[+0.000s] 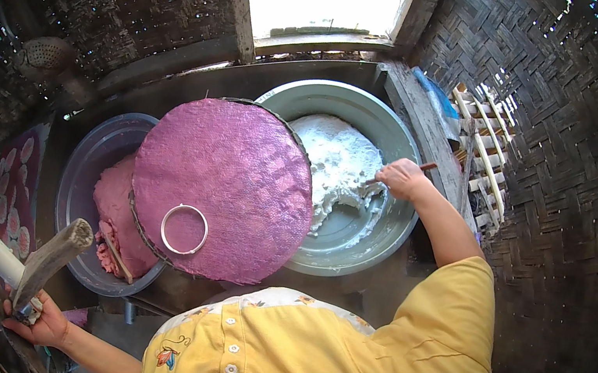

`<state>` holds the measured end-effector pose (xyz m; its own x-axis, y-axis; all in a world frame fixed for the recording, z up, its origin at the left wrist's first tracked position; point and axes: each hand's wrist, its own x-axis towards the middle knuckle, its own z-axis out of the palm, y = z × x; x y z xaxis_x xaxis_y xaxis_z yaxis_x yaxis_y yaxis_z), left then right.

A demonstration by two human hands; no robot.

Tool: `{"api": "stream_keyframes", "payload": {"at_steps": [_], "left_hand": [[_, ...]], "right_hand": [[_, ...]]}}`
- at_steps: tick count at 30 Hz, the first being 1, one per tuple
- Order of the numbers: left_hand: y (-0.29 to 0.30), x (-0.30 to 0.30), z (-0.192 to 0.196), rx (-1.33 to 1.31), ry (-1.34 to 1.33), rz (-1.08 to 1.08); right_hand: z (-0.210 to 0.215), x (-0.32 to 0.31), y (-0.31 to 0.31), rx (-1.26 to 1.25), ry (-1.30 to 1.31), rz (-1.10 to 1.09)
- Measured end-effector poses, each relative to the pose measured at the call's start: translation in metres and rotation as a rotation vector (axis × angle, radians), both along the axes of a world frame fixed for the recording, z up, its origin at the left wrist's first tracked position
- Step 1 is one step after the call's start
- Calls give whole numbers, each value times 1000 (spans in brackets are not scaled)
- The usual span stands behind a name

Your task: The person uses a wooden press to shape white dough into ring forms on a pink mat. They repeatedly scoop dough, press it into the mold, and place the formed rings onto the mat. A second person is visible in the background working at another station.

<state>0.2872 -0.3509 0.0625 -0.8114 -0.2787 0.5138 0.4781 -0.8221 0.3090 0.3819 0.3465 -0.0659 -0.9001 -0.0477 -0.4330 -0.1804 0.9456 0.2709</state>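
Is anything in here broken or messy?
The woven wall on the right looks worn: light shines through gaps in it, especially around the pale slats. The green basin looks messy too, with white, doughy stuff smeared on its inside beyond the main lump.

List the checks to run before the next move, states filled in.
1. Right hand gripping the slim brown wooden stick: ok.
2. Stick's depth in the sticky white mixture: cannot tell.
3. Thin white ring lying within the edge of the round pink woven disc: ok.
4. Full view into the round pale-green basin and round blue-grey plastic tub: not ok; the disc overlaps both.
5. Left hand grip, low by the weathered grey wood: cannot tell.
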Motion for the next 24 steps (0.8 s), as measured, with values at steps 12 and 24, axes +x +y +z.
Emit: {"api": "stream_keyframes", "payload": {"at_steps": [12, 24], "left_hand": [[-15, 25, 4, -118, 116, -215], [114, 5, 52, -1081, -240, -27]], "right_hand": [[71, 22, -14, -118, -149, -207], [173, 68, -94, -1728, -8, -479]]}}
